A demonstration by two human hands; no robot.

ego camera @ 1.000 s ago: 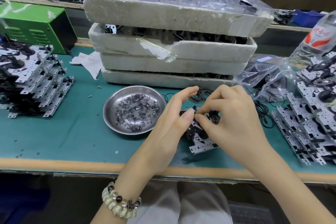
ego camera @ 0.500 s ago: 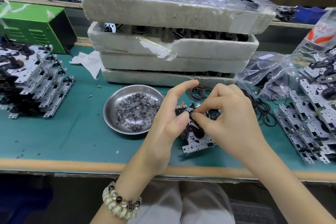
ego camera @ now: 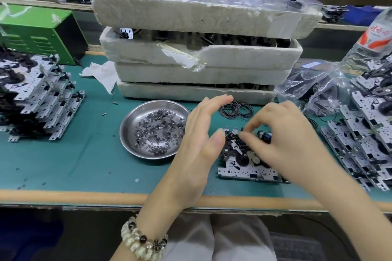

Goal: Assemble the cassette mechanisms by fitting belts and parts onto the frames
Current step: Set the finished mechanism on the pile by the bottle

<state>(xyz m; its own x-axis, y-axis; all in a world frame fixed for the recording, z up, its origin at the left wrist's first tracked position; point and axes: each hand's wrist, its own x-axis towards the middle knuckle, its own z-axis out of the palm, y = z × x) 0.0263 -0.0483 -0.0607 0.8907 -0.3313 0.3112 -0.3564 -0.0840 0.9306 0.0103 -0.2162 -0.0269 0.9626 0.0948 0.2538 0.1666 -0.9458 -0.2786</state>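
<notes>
A cassette mechanism [ego camera: 239,170], a silver metal frame with black parts on it, lies on the green mat near the table's front edge. My right hand [ego camera: 284,142] is curled over its top, with thumb and forefinger pinching at a part near its upper edge; motion blur hides what they pinch. My left hand [ego camera: 195,146] stands just left of the mechanism with its fingers straight and spread, the thumb tip close to the frame's left side. Loose black rubber belts [ego camera: 235,110] lie behind the hands.
A steel dish [ego camera: 127,133] of small washers sits left of my hands. Stacked foam trays [ego camera: 201,57] of parts stand behind. Piles of frames lie at left [ego camera: 42,99] and right [ego camera: 360,137]. Plastic bags [ego camera: 307,85], a bottle [ego camera: 373,40] and a green box [ego camera: 36,32] stand further back.
The mechanism has come down from between both hands to lie on the mat. My left hand has let go and opened; my right hand stays on it.
</notes>
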